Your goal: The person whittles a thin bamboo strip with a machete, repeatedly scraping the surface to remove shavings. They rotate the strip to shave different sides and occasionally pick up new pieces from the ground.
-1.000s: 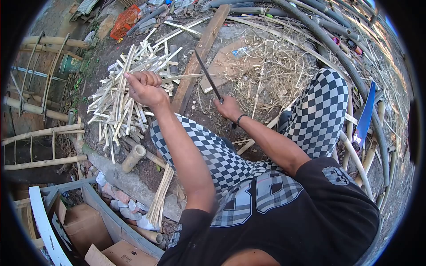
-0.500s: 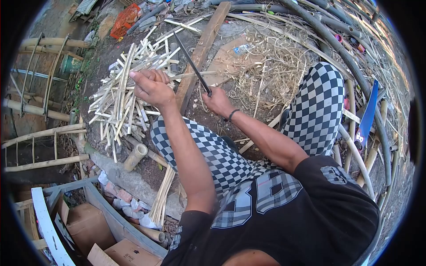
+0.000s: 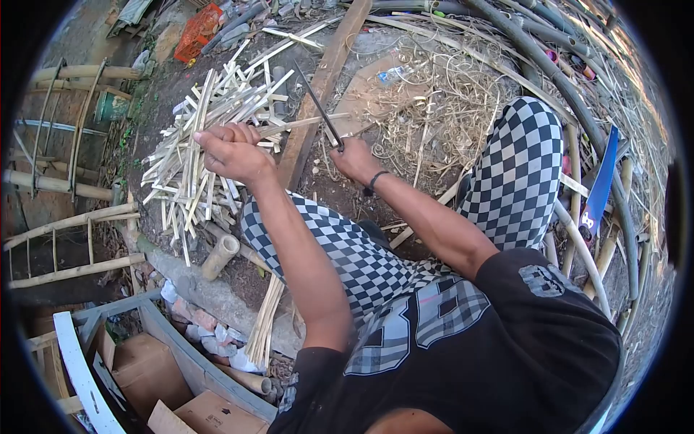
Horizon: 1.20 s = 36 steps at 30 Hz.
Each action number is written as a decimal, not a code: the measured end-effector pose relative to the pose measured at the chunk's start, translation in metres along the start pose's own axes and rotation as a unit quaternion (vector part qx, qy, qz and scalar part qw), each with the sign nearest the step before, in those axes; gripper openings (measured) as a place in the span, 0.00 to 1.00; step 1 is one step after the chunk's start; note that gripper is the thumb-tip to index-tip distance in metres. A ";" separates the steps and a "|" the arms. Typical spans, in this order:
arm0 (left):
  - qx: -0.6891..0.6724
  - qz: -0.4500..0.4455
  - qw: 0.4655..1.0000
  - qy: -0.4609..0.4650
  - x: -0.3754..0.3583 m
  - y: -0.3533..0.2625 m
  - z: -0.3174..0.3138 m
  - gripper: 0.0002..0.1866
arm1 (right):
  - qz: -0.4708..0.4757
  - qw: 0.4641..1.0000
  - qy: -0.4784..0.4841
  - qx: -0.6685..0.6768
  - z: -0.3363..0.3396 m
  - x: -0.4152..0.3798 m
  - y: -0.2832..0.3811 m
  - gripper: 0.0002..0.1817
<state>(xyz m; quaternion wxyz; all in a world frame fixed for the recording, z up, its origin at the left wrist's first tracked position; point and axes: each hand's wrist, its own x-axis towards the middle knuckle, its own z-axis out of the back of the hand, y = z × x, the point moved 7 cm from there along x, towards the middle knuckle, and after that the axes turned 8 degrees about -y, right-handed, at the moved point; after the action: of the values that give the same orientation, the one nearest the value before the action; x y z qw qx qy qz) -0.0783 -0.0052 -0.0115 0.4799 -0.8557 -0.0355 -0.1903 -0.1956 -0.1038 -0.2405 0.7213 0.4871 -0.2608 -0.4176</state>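
Note:
My left hand (image 3: 235, 153) is closed, its fingers wrapped round one end of a thin bamboo strip (image 3: 293, 126). The strip runs right across a long wooden plank (image 3: 334, 61) and meets the dark, narrow blade of a knife (image 3: 312, 92). My right hand (image 3: 356, 160) grips the knife's handle, which is mostly hidden in the fist; the blade points up and left. Under and behind my left hand lies a loose pile of split bamboo strips (image 3: 191, 163). Beyond my right hand, thin curled shavings (image 3: 452, 108) cover the ground.
A blue saw (image 3: 598, 184) and bamboo poles (image 3: 549, 65) lie to the right. An orange crate (image 3: 197, 32) sits at the far left. Near my left side are a bundle of strips (image 3: 266, 318), a cut bamboo piece (image 3: 220, 254) and cardboard boxes (image 3: 148, 369). My checkered knees flank the work.
My left hand has moved left and slightly down, drawing the bamboo strip along with it. The knife's blade has shifted a little right; my right hand stays nearly in place.

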 end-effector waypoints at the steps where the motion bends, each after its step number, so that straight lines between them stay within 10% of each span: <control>1: 0.001 0.001 1.000 -0.015 0.003 0.005 0.002 0.28 | 0.004 1.000 0.000 -0.004 0.006 -0.001 0.018 0.19; 13: 0.037 -0.017 0.999 -0.022 -0.001 -0.001 0.003 0.30 | -0.064 0.993 0.036 -0.092 -0.009 0.012 -0.025 0.17; 20: 0.037 0.005 0.999 0.011 -0.001 0.002 -0.006 0.29 | 0.060 0.998 0.025 -0.012 0.002 -0.002 0.010 0.18; 22: 0.036 0.010 0.999 0.000 0.003 0.001 0.003 0.29 | -0.085 0.987 0.046 -0.130 -0.012 0.012 -0.074 0.18; 32: 0.053 0.000 0.998 -0.020 0.006 0.006 0.005 0.29 | 0.068 0.994 0.034 -0.072 0.005 0.000 0.017 0.17; 36: 0.044 -0.020 0.998 -0.030 0.007 0.005 0.008 0.27 | 0.019 0.996 0.020 -0.080 -0.005 -0.004 -0.052 0.18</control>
<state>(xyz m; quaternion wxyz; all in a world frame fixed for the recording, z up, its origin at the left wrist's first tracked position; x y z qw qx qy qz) -0.0685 -0.0018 -0.0166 0.5119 -0.8381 -0.0755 -0.1727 -0.2122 -0.1073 -0.2900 0.7708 0.4310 -0.2210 -0.4139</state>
